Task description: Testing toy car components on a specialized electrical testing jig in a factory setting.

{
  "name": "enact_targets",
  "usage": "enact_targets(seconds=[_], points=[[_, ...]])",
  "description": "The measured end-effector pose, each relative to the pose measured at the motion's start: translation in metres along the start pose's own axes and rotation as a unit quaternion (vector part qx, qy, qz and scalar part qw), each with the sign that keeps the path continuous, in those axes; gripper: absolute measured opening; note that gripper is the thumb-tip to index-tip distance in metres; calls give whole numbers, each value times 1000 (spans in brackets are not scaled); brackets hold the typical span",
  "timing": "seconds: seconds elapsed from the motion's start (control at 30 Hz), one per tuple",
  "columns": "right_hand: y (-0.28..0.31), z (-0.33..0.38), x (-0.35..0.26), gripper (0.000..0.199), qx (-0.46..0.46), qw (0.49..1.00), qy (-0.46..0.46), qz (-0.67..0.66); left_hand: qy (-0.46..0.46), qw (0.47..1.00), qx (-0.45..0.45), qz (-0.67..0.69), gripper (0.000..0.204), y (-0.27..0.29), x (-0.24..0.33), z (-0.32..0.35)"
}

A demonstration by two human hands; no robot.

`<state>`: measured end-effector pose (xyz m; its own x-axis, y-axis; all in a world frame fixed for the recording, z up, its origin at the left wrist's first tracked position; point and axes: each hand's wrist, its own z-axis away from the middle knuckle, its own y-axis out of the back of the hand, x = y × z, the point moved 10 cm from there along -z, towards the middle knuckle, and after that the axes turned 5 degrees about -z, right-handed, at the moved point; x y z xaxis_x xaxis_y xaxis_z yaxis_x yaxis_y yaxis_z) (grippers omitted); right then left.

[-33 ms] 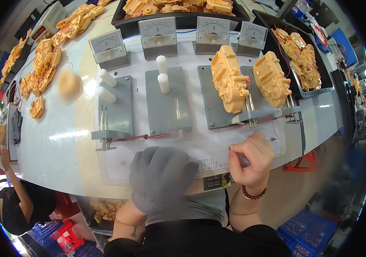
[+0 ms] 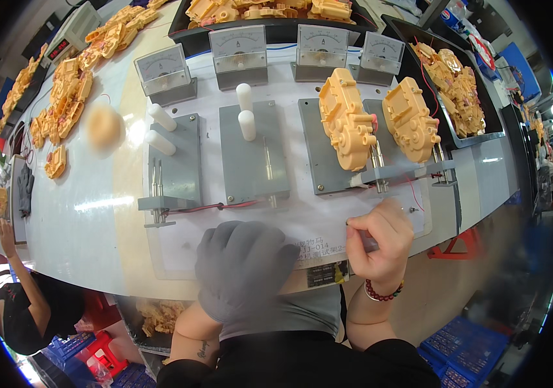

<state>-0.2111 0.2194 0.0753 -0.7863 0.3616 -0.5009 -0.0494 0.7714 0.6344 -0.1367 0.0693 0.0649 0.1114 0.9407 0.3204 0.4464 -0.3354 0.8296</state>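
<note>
My left hand [image 2: 243, 268], in a grey glove, rests at the table's near edge with its fingers curled under; whatever they may hold is hidden. My bare right hand [image 2: 385, 244] is closed in a pinch to its right, with a tiny dark spot at the fingertips, too small to name. Beyond my hands, two grey test fixtures [image 2: 186, 171] on the left show bare white posts [image 2: 247, 125] and metal pins. Two yellow-orange plastic gear housings [image 2: 346, 123] sit tilted on the right-hand fixtures, their lower ends by the pins.
Several analog meters [image 2: 239, 55] stand behind the fixtures. Black trays [image 2: 493, 137] of similar housings lie at the back and right, and more housings [image 2: 66, 94] are heaped on the left. A blurred round beige thing [image 2: 104, 127] is nearer. Another person's arms [image 2: 21, 271] show far left.
</note>
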Motion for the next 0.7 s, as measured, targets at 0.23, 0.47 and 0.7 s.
enact_targets(seconds=[0.23, 0.47, 0.7], points=[[-4, 4, 14, 10, -18, 994, -97, -35, -1, 1000, -3, 5, 13, 0, 0, 2], [-1, 5, 16, 8, -26, 993, -108, -35, 2, 1000, 1, -2, 16, 0, 2, 3], [-1, 5, 18, 12, 0, 990, -125, -60, 12, 1000, 2, 3, 19, -1, 0, 2]])
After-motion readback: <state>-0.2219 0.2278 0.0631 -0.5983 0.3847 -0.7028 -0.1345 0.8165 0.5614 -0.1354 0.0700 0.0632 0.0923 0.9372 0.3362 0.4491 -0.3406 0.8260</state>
